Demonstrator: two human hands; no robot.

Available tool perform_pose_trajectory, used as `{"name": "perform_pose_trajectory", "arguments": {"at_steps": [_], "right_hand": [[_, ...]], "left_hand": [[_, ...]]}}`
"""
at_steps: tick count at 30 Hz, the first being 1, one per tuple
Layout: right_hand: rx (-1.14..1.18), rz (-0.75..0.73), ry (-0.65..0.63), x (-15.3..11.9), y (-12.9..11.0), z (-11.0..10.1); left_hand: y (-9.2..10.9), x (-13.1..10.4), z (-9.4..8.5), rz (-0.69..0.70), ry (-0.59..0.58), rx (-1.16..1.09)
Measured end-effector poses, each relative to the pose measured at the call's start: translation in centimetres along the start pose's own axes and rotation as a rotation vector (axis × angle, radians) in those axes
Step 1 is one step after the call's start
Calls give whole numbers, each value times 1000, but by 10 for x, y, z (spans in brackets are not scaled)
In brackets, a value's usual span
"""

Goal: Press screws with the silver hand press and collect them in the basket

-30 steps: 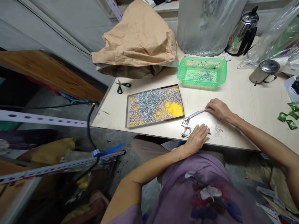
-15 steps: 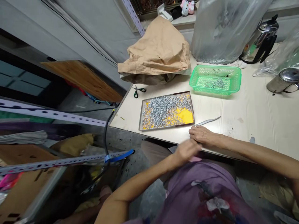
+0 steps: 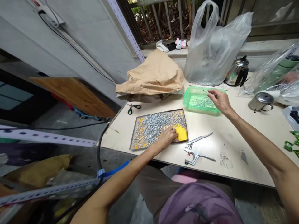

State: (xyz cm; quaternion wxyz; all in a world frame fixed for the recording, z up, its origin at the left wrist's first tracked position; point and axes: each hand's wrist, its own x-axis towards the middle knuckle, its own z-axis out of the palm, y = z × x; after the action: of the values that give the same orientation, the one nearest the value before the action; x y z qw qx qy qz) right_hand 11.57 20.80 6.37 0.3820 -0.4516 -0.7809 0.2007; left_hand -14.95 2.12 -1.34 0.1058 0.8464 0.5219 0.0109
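My left hand (image 3: 168,137) is down at the shallow tray (image 3: 132,143), fingers curled together at the edge of the small silver metal pieces (image 3: 155,123). Whatever is between those fingertips is hidden. Over the right end of the green plastic basket (image 3: 187,104) is my right hand (image 3: 218,99), its fingers bent and apart from the thumb, with nothing visible in them. More small metal pieces (image 3: 202,102) lie inside the basket. Silver hand pliers (image 3: 195,155) rest with handles spread on the table, just right of the tray, touched by neither hand.
Scissors (image 3: 133,108) lie behind the tray. A brown paper bag (image 3: 154,76) and a clear plastic bag (image 3: 210,53) stand at the back. A glass pot (image 3: 237,71), a metal cup (image 3: 260,102) and green wrapped pieces (image 3: 289,145) are on the right.
Both hands have parted from the table's front edge: the left went to the tray, the right out to the basket. The pliers, mostly covered before, now lie uncovered. The view has tilted up.
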Motion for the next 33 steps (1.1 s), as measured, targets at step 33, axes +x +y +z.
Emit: {"name": "perform_pose_trajectory", "arguments": {"at_steps": [33], "right_hand": [[-301,-187,-699,-229,-28,8]], "left_hand": [[110,-18,7,-994,-128,-1101]]}}
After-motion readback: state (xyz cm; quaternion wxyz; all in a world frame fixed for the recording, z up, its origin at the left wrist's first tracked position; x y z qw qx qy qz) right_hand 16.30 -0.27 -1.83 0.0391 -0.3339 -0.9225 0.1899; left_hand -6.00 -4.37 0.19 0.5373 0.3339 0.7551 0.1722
